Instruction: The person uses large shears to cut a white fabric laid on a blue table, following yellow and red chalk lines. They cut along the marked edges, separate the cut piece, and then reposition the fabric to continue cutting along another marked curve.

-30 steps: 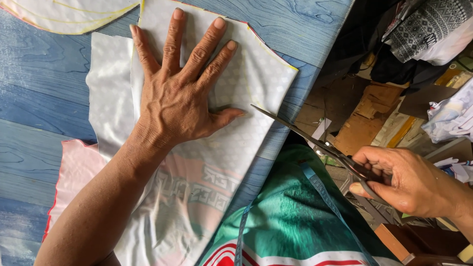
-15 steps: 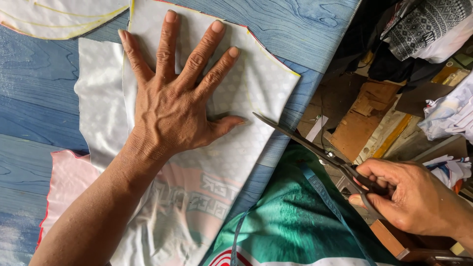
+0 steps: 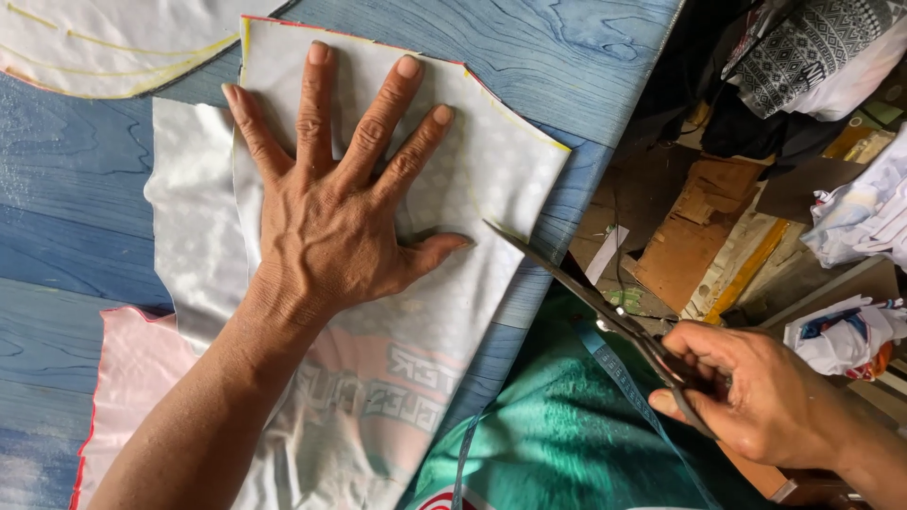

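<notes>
- Your left hand (image 3: 326,222) lies open, fingers spread flat on the white fabric piece (image 3: 491,170).
- Your right hand (image 3: 756,392) grips scissors (image 3: 590,302), their blade tips touching that fabric's right edge.

1. Tabletop (image 3: 586,57): blue wood-grain surface, right edge running diagonally.
2. White dotted fabric piece (image 3: 501,179) lies flat on it, red and yellow marking lines along its edges, lower part overhanging the edge.
3. Pink fabric (image 3: 132,368) at lower left, red-edged.
4. Second white piece (image 3: 85,42) at top left, yellow lines.
</notes>
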